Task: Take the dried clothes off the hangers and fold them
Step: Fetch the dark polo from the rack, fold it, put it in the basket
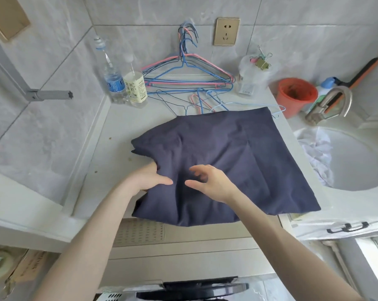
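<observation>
While the dark blue garment [227,161] lies spread across the pale surface [109,135], partly folded and with its near edge hanging a little over the front rim, both hands work at its near left part. The left hand [149,179] grasps the cloth at the left edge: its fingers tuck under a fold of the fabric and the thumb presses on top, so the cloth bunches just beside the knuckles. The right hand [207,181] sits just to the right of it, over the middle of the garment's near half, fingers curled and spread loosely with the thumb pointing toward the left hand; it holds nothing, and I cannot tell whether its fingertips touch the cloth or hang just above it. The 2 hands are near each other but apart, with a strip of blue cloth between them.

Behind the garment, at the back of the surface, a bundle of wire hangers [188,72] in pink, blue and dark colours hangs from the tiled wall, and a few loose hangers [205,103] lie flat, their lower parts hidden under the garment's far edge. To the left of these stand 2 plastic bottles [122,81], touching each other. To the right, a red cup [296,96] stands by a metal tap [333,103], and a round sink [357,161] holds crumpled white cloth [318,153].
</observation>
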